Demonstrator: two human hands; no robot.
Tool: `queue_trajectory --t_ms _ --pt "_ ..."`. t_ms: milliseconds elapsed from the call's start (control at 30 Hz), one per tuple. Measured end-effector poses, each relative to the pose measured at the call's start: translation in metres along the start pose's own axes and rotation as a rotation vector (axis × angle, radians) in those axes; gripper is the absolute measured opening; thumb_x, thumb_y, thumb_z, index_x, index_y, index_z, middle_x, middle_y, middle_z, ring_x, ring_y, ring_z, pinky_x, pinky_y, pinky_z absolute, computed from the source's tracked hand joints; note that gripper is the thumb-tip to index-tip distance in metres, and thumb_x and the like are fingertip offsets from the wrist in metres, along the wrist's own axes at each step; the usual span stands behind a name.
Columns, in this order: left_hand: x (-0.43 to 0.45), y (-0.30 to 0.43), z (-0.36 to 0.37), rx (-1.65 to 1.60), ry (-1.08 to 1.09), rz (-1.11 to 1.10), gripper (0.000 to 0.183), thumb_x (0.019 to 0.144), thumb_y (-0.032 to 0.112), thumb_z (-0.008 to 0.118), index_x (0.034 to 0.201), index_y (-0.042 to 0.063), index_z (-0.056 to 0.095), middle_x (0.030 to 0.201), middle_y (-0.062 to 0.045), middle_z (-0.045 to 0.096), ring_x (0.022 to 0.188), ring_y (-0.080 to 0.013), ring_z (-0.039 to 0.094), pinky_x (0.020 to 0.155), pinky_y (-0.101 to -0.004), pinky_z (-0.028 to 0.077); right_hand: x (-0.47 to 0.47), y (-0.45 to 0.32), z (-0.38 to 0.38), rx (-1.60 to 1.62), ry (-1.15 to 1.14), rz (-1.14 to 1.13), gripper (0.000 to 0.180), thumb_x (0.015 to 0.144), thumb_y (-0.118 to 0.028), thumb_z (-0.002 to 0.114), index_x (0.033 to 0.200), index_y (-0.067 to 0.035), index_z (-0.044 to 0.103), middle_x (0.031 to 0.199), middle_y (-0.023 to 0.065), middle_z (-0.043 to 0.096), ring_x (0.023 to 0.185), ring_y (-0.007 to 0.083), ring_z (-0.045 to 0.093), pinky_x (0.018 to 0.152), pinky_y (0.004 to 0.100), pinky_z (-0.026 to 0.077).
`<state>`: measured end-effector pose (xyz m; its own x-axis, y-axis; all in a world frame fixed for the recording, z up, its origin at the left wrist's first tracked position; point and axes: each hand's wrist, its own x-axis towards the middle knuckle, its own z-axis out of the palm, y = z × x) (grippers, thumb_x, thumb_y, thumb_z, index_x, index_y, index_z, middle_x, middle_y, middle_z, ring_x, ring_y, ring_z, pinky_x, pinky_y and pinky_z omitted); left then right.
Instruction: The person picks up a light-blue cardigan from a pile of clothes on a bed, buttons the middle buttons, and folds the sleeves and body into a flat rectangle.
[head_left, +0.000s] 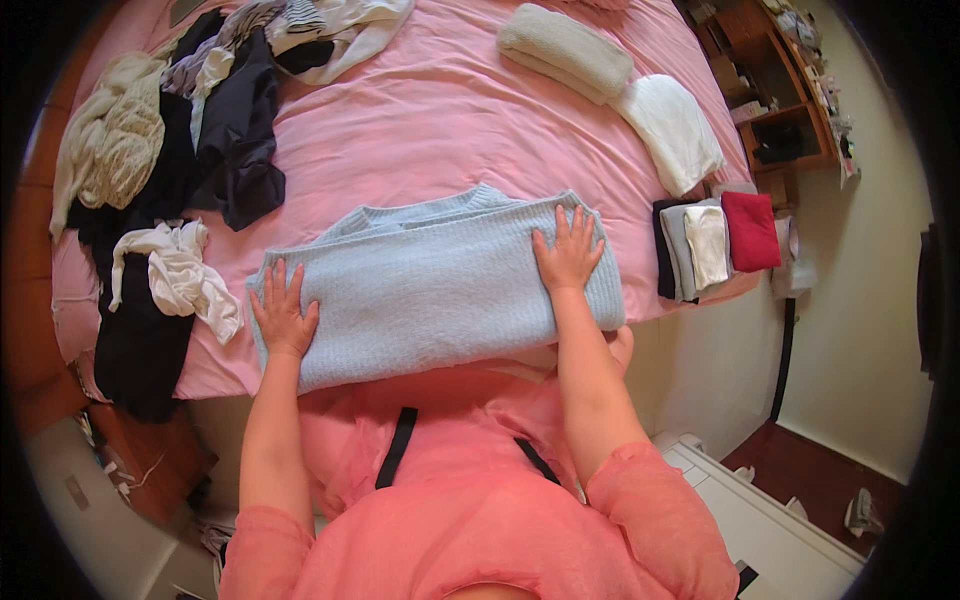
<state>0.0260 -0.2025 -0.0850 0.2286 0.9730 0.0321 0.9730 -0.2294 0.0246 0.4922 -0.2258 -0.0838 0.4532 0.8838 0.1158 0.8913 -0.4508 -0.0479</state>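
A light blue knitted sweater (427, 300) lies folded into a wide rectangle at the near edge of the bed. Its ribbed neckline shows along the far side. My left hand (285, 311) rests flat on the left end of the knit, fingers apart. Toward the far right corner, my right hand (570, 247) presses flat on the same sweater with its fingers spread. Neither hand grips anything. The sweater's underside is hidden.
Pink bedding (420, 142) covers the bed. Loose dark clothes (236, 135), a cream knit (120, 127) and a crumpled white garment (184, 277) lie left. At right are a rolled beige textile (566, 52), a folded white cloth (667, 131), small folded garments (705, 244) and a red one (750, 231).
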Motion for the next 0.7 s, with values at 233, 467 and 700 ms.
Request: queue_trajectory --t_ms 233,467,700 --pt "0.001 -0.001 0.004 0.062 0.042 0.060 0.065 0.085 0.049 0.044 0.143 0.024 0.035 0.152 -0.007 0.027 0.141 -0.0282 0.021 0.111 -0.0570 0.008 0.015 0.007 -0.003 0.011 -0.078 0.058 0.064 0.083 -0.059 0.050 0.136 -0.023 0.046 0.146 0.0095 0.036 0.140 0.0300 0.022 0.109 0.0581 0.014" --pt "0.002 -0.005 0.018 0.096 -0.018 0.006 0.073 0.083 0.051 0.048 0.147 0.023 0.026 0.154 -0.007 0.021 0.142 -0.0265 0.019 0.110 -0.0604 0.008 0.023 0.029 -0.002 0.135 -0.084 -0.020 0.063 0.085 -0.056 0.049 0.137 -0.019 0.046 0.148 0.0077 0.033 0.141 0.0263 0.022 0.110 0.0555 0.014" --pt "0.009 0.003 -0.013 0.163 -0.170 -0.028 0.073 0.087 0.052 0.047 0.148 0.021 0.023 0.155 -0.006 0.017 0.143 -0.0239 0.015 0.109 -0.0619 0.007 0.027 0.076 -0.040 0.452 -0.172 -0.084 0.064 0.085 -0.046 0.056 0.140 -0.017 0.040 0.150 0.0091 0.031 0.141 0.0248 0.021 0.111 0.0538 0.016"
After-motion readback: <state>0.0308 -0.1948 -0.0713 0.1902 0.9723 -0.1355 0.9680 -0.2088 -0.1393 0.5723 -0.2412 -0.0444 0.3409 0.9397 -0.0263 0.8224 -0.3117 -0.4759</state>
